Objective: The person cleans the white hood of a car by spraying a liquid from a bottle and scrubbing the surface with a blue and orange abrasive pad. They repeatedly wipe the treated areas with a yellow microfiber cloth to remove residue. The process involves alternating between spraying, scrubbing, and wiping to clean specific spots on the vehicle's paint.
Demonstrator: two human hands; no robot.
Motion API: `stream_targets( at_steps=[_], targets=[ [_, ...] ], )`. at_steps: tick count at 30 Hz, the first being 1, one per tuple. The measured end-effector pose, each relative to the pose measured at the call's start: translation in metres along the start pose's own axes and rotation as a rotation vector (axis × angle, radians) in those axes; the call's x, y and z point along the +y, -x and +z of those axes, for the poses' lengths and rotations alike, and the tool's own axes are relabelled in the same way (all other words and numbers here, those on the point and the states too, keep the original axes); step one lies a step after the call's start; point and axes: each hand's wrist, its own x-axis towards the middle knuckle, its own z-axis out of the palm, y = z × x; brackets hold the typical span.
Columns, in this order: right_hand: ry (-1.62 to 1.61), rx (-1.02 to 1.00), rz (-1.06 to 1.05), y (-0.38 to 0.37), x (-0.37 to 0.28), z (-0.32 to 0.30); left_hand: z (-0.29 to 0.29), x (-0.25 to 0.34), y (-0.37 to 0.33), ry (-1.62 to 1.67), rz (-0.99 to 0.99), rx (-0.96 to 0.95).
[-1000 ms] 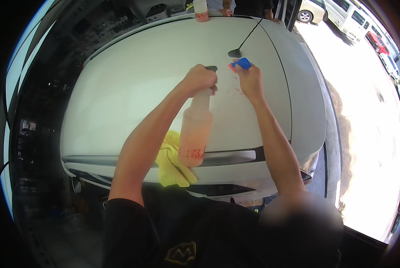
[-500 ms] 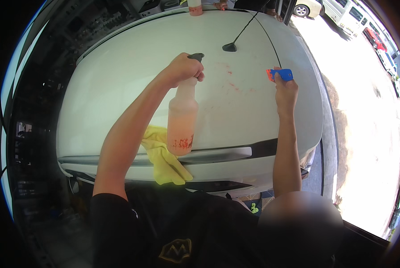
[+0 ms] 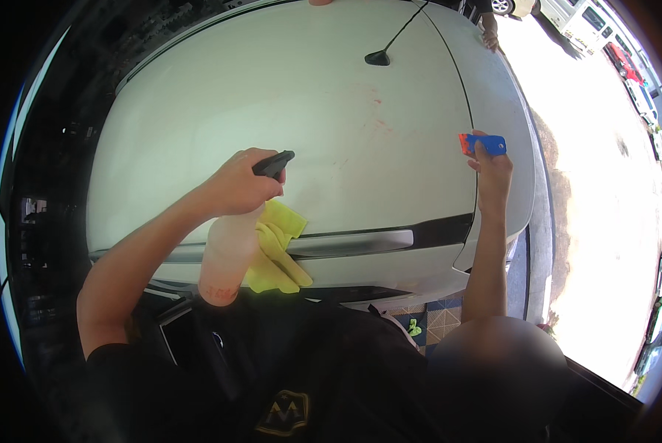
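Observation:
My left hand [image 3: 242,181] is wrapped round the neck of a spray bottle [image 3: 227,258], its black trigger head [image 3: 273,164] poking out past the fingers. Cloudy peach-coloured, the bottle tilts with its base toward me and shows red smudges low down. My right hand [image 3: 493,173] pinches a small blue scraper [image 3: 487,144] with an orange edge, above the right side of a white car roof [image 3: 220,111]. Reddish smears [image 3: 377,124] mark the roof between my hands. A yellow cloth [image 3: 275,255] is draped over the car's edge beside the bottle.
A black antenna [image 3: 377,57] rises from the roof. At the far right corner, another person's hand [image 3: 489,33] is at the roof edge. A silver trim strip [image 3: 353,244] crosses the near edge. Parked vehicles [image 3: 626,63] line the bright pavement on the right.
My left hand has come nearer and to the left with the spray bottle, which now tilts more. My right hand has shifted slightly right and nearer, still holding the scraper.

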Motion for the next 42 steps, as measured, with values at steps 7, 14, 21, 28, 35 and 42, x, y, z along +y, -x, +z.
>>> stream_targets(
  at_steps=[7,14,21,28,35,42],
  targets=[
    [-0.019,-0.027,0.134,0.011,0.016,0.004,0.022,0.0,0.063,0.029,0.172,-0.093],
    [-0.195,-0.097,0.131,0.017,-0.005,0.05,0.014,0.029,0.057,0.108,0.201,-0.146],
    [-0.214,0.026,0.095,0.014,-0.003,0.018,0.004,0.005,0.052,-0.166,-0.019,-0.041],
    [-0.203,0.079,0.11,0.014,0.005,-0.002,-0.07,-0.054,0.027,0.051,-0.238,0.249],
    [-0.226,0.02,0.167,0.027,0.003,0.009,-0.111,-0.066,0.024,0.187,-0.078,0.376],
    [-0.109,-0.065,0.181,0.024,0.002,0.04,-0.237,-0.11,0.074,0.287,0.018,0.626]
  ],
)
